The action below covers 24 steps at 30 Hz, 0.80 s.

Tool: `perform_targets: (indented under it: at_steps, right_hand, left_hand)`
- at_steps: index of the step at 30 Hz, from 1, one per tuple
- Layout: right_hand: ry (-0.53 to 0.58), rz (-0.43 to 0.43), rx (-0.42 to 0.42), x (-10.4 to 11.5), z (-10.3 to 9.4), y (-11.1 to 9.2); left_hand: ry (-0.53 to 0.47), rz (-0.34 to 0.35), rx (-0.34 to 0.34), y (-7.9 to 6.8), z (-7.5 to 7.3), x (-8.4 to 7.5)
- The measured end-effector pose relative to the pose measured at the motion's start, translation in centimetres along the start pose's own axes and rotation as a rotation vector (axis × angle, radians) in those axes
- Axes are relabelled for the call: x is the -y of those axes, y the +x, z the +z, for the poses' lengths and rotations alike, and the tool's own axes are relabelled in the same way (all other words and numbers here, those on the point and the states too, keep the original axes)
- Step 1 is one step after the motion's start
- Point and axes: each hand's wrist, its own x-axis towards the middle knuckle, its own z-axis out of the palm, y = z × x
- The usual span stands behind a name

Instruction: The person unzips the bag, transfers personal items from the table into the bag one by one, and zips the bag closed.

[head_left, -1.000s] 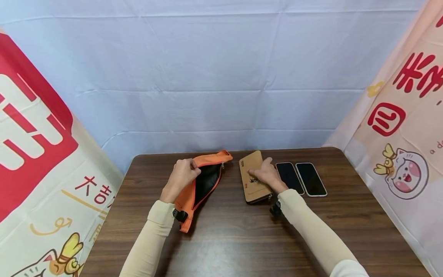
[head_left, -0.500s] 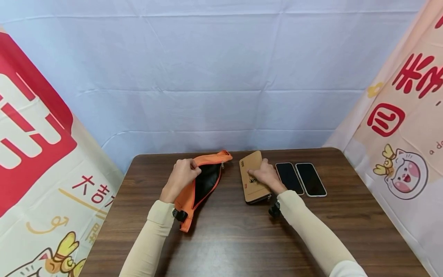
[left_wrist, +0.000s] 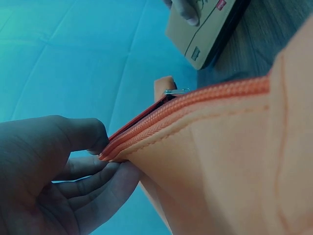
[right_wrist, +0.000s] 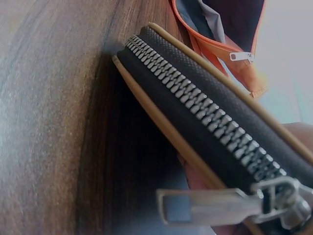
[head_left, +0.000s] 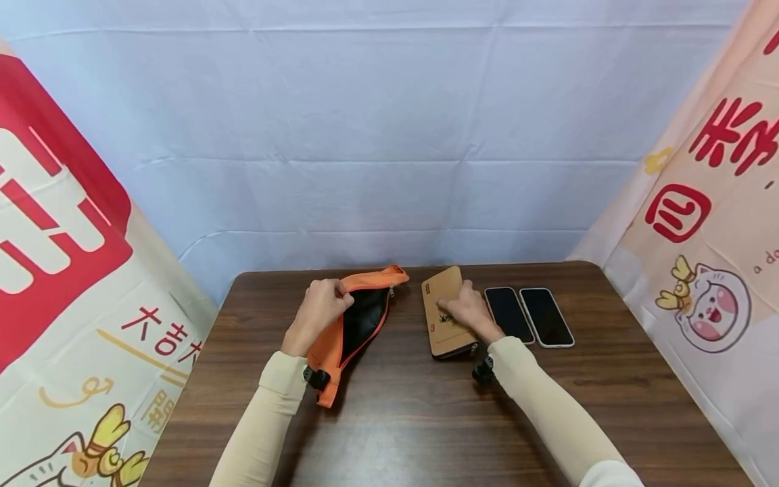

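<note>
My left hand [head_left: 319, 310] pinches the zippered edge of an orange zip bag [head_left: 327, 352] between thumb and fingers. The bag gapes, showing a black lining [head_left: 364, 316]; its zipper pull [left_wrist: 177, 91] sits toward the far end. To the right, a tan wallet [head_left: 439, 335] is gripped along its right side by my right hand [head_left: 468, 310], thumb on top and fingers underneath. Its metal zipper [right_wrist: 195, 105] is closed, with the pull tab [right_wrist: 210, 205] hanging near the camera in the right wrist view. Part of the wallet's underside is hidden.
Two phones, a dark-screened one [head_left: 510, 315] and a white-edged one [head_left: 546, 318], lie side by side to the right of the wallet. Everything sits on a brown wooden table [head_left: 402, 419]. Behind it hangs a pale cloth [head_left: 365, 135], with printed cloths at both sides.
</note>
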Motion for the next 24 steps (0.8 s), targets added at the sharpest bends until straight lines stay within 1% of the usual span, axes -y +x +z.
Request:
perform_targets:
  at_steps: [4, 14, 24]
  right_hand:
    - [0.001, 0.003, 0.000, 0.03, -0.12, -0.10]
    - [-0.019, -0.010, 0.011, 0.12, -0.27, 0.08]
    - [-0.022, -0.032, 0.015, 0.23, -0.61, -0.42]
  left_hand:
    - [0.001, 0.014, -0.008, 0.08, -0.02, 0.06]
    - [-0.006, 0.006, -0.007, 0.17, -0.09, 0.14]
    - [0.008, 0.010, -0.004, 0.05, -0.14, 0.16]
